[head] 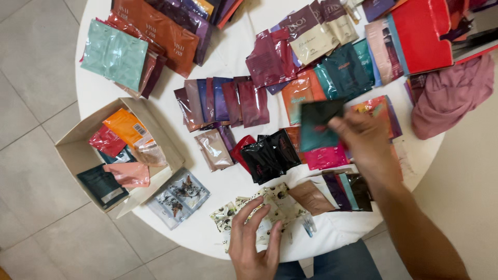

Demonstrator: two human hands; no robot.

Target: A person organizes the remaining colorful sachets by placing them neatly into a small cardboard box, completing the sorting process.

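Observation:
My right hand (365, 142) holds a dark teal sachet (317, 126) above the middle of the round white table (228, 49), over rows of coloured sachets. My left hand (254, 243) rests flat, fingers spread, on a pile of white patterned sachets (272, 205) at the table's near edge. Black sachets (270, 153) and a pink one (327, 157) lie just under the held sachet. Brown and dark sachets (334, 192) are fanned out below my right wrist.
An open cardboard box (70, 148) at the left holds orange, red, pink and dark packets. Purple and maroon sachets (223, 101) lie in a row. A mint packet (114, 52), a red box (423, 36) and a mauve cloth (451, 96) sit farther back. The floor is grey tile.

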